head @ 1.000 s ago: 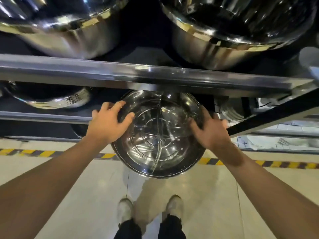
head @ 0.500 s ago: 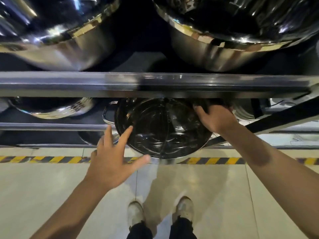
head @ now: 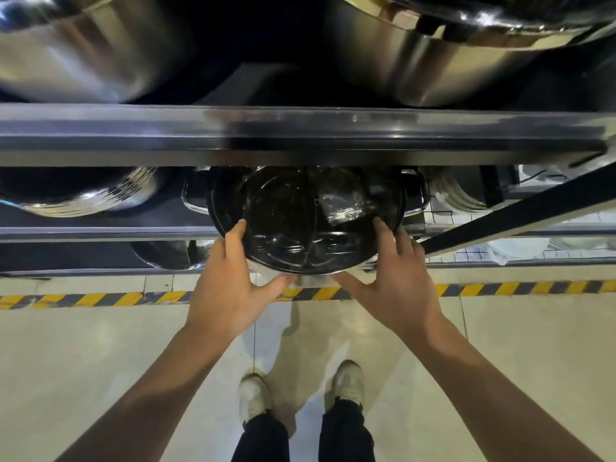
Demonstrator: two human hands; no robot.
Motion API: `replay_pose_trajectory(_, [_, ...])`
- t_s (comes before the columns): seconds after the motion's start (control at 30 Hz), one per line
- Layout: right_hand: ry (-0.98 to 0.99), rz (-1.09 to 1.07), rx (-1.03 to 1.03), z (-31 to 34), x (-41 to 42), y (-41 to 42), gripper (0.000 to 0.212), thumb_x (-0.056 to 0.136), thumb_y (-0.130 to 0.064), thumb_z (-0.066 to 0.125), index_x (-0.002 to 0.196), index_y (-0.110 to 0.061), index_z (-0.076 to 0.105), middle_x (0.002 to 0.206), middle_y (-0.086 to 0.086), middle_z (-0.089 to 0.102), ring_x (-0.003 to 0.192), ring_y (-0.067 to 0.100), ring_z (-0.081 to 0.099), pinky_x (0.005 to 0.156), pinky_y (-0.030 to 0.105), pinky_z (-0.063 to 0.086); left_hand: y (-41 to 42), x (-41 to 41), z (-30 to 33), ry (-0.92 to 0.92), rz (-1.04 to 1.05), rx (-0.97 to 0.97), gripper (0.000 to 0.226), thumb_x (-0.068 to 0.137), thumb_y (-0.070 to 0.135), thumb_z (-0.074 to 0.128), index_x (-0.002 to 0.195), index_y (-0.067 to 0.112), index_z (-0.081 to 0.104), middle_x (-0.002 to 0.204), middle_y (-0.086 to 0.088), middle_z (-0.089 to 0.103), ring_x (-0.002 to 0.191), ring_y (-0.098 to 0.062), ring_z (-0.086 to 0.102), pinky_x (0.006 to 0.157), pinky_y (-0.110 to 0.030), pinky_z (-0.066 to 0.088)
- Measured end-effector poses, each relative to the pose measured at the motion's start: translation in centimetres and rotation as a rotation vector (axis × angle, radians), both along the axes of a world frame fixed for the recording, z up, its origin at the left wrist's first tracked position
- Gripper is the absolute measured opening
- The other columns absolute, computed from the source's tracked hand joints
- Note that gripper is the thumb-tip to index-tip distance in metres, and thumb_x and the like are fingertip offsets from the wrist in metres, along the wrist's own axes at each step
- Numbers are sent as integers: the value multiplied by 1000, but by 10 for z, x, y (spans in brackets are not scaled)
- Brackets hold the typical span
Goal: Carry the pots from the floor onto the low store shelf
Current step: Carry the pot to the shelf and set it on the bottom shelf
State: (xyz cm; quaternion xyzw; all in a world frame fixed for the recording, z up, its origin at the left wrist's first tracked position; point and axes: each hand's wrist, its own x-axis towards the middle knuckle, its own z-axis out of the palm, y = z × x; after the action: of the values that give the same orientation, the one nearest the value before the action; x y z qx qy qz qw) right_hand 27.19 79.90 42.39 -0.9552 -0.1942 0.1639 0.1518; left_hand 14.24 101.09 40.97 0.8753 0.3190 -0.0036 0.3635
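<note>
On the low dark metal shelf, at 12 o'clock from the feet: round polished steel pot, part overhanging. Left hand and right hand spread flat against its near rim. Likely stiff, slippery, moderately heavy; side loop handles suit gripping

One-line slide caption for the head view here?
Both hands, left hand and right hand, open against the near rim of a steel pot on the low shelf.
</note>
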Motion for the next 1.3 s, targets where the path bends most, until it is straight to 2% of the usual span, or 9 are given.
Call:
replay_pose_trajectory(0.27, [-65,8,47,-10,40,24,104,78,-69,66,155,-14,24,152,29,34,138,45,30,106,51,37,26,50,-10,31,-23,13,112,63,76,74,149,25,22,148,-9,40,134,-28,44,100,-44,46])
replay_pose_trajectory(0.37, [-69,6,25,-15,57,36,98,79,-69,64,150,-11,30,147,26,38,133,43,35,101,52,41,38,72,-12,44,-44,68,100,63,76,71,136,19,33,134,-13,47,121,-33,50,96,-54,50])
replay_pose_trajectory(0.5, [-60,9,-20,-20,80,48,85,78,-74,59,131,-8,47,123,18,51,118,36,45,87,47,49,51,96,-12,167,-43,100,91,64,80,69,125,14,54,112,-12,62,102,-31,61,83,-50,57])
replay_pose_trajectory(0.57, [-10,32,-43,-21,89,48,85,78,-74,58,135,-12,47,123,18,54,119,37,46,87,46,48,52,102,-11,237,-71,126,86,65,82,66,117,13,60,107,-12,65,99,-31,62,82,-50,58])
replay_pose_trajectory(0.67, [60,101,-68,-21,89,36,86,83,-63,62,152,-24,27,138,15,47,128,40,43,93,51,46,46,96,-11,264,-117,106,81,75,74,65,129,17,46,124,-13,54,113,-35,55,92,-53,51])
replay_pose_trajectory(0.8, [-2,175,3,-10,66,12,65,88,-42,65,143,-20,39,125,18,58,111,45,54,86,48,49,39,69,0,227,-165,53,68,87,53,67,138,30,30,132,-8,51,108,-31,58,87,-48,52])
replay_pose_trajectory(0.93, [29,257,-92,33,29,5,55,88,-39,62,138,-20,49,124,14,59,114,43,52,83,47,51,29,26,47,325,-132,96,60,84,61,61,128,36,30,124,2,54,97,-27,61,74,-40,46])
replay_pose_trajectory(1.07, [68,339,-204,112,5,20,57,91,-47,55,143,-23,44,136,10,53,124,36,44,96,46,47,22,-10,120,405,-139,111,58,85,63,58,127,31,34,127,-4,55,105,-32,62,81,-44,51])
replay_pose_trajectory(1.3, [-76,587,-196,254,-25,55,55,91,-54,46,136,-23,46,129,8,54,119,35,45,92,45,49,18,-50,265,409,-37,224,56,80,76,48,113,30,43,110,0,50,98,-33,62,76,-44,48])
